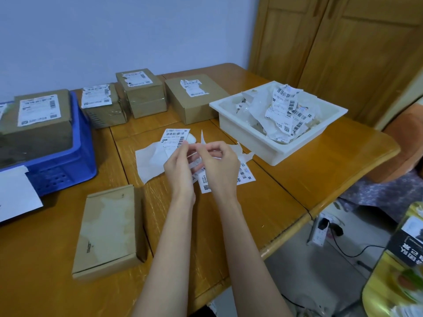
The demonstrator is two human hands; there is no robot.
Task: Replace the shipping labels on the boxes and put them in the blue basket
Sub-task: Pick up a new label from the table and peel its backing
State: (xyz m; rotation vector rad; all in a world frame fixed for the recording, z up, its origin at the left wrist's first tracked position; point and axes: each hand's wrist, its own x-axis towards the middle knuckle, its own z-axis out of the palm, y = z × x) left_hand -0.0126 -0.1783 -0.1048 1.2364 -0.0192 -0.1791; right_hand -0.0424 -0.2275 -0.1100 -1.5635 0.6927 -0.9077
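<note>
My left hand (177, 167) pinches a white shipping label (175, 139) by its lower edge, over the middle of the table. My right hand (218, 164) pinches the thin backing strip (202, 139) beside it; both hands meet above more loose labels (246, 175). A flat cardboard box (107, 229) with its label stripped off lies near the front left. The blue basket (68, 165) at the left holds a labelled box (39, 120). Three boxes with torn labels (100, 106) (140, 92) (194, 97) stand at the back.
A white tray (272, 145) full of torn labels and backing paper sits at the right. A sheet of backing paper (148, 163) lies under my hands. White paper (16, 193) lies at the left edge. The table edge runs diagonally at the right, with a power strip (319, 229) below.
</note>
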